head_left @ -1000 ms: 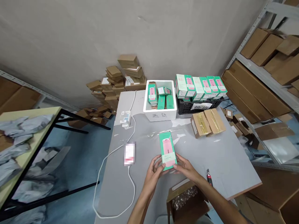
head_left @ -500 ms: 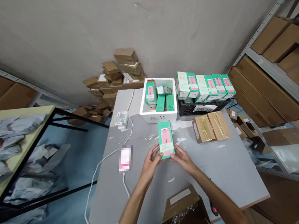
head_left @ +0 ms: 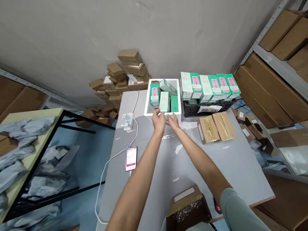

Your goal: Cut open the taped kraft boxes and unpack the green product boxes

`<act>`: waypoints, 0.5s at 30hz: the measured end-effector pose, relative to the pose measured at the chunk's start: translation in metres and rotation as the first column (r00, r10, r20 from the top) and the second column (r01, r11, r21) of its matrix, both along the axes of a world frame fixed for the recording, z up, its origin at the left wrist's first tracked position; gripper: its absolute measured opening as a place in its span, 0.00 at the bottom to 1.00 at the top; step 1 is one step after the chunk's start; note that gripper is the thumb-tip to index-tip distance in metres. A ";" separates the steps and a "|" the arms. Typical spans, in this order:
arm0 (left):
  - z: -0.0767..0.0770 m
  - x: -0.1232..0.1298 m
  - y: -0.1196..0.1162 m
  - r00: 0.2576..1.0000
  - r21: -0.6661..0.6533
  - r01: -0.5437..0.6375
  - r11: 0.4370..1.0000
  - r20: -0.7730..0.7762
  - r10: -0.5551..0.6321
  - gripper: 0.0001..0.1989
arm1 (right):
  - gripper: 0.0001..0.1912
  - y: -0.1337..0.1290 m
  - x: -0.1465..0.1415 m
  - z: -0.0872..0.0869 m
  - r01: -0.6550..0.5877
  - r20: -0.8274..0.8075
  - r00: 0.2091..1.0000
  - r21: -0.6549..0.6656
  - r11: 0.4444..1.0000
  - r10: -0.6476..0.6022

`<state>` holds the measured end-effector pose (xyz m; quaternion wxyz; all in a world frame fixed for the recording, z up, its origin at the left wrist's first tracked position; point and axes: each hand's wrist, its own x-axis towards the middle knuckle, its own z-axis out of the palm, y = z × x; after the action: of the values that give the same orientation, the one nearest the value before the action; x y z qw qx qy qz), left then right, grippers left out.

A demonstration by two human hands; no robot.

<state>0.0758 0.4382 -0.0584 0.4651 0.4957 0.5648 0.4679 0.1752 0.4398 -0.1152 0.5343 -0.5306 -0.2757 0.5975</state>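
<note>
My left hand [head_left: 158, 121] is at the front rim of a white foam box [head_left: 180, 110], fingers apart and holding nothing. Beside it my right hand [head_left: 172, 122], open too, is in front of the same wall, its fingertips pointing toward the other hand. Just beyond them a pale green-and-white carton [head_left: 164, 102] lies in the foam box; whether the left fingertips touch its near end I cannot tell. Around it are a green carton with a pink picture [head_left: 154, 95], a tilted carton [head_left: 168, 86] at the back and a plain green carton [head_left: 174, 104].
Several similar cartons [head_left: 214, 86] stand on a black crate [head_left: 190, 110] to the right. Two taped brown boxes [head_left: 216, 127] sit before it. A phone [head_left: 131, 158] and power strip [head_left: 127, 122] lie left. An open brown box [head_left: 185, 205] is close to me.
Both hands have moved away from me to the foam box. The carton they held now lies inside it, and they have let it go. The small carton at the back sits at a different angle.
</note>
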 end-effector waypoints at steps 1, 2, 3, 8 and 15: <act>-0.006 0.002 -0.023 0.998 -0.016 -0.064 0.998 0.002 0.064 0.25 | 0.46 -0.019 -0.001 -0.007 0.008 0.018 1.000 -0.045 0.999 -0.008; -0.012 0.002 -0.049 0.996 -0.034 -0.092 0.995 0.001 0.092 0.23 | 0.42 -0.043 0.002 -0.014 0.013 0.045 0.999 -0.083 0.996 -0.010; -0.020 -0.001 -0.079 0.993 -0.055 -0.115 0.992 -0.001 0.115 0.21 | 0.38 -0.070 0.008 -0.021 0.005 0.073 0.997 -0.107 0.994 0.003; -0.070 -0.055 -0.242 0.976 -0.314 -0.216 0.924 -0.091 0.198 0.26 | 0.34 -0.236 0.091 -0.050 -0.037 0.216 0.973 -0.220 0.975 0.085; -0.096 -0.117 -0.424 0.945 -0.684 -0.312 0.659 -0.155 0.287 0.27 | 0.39 -0.445 0.192 -0.059 0.091 0.257 0.964 -0.542 0.835 0.062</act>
<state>-0.0412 0.0144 -0.1549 0.5249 0.1902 0.7807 0.2806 0.3675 -0.0054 -0.1745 0.3225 -0.7382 -0.1574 0.5712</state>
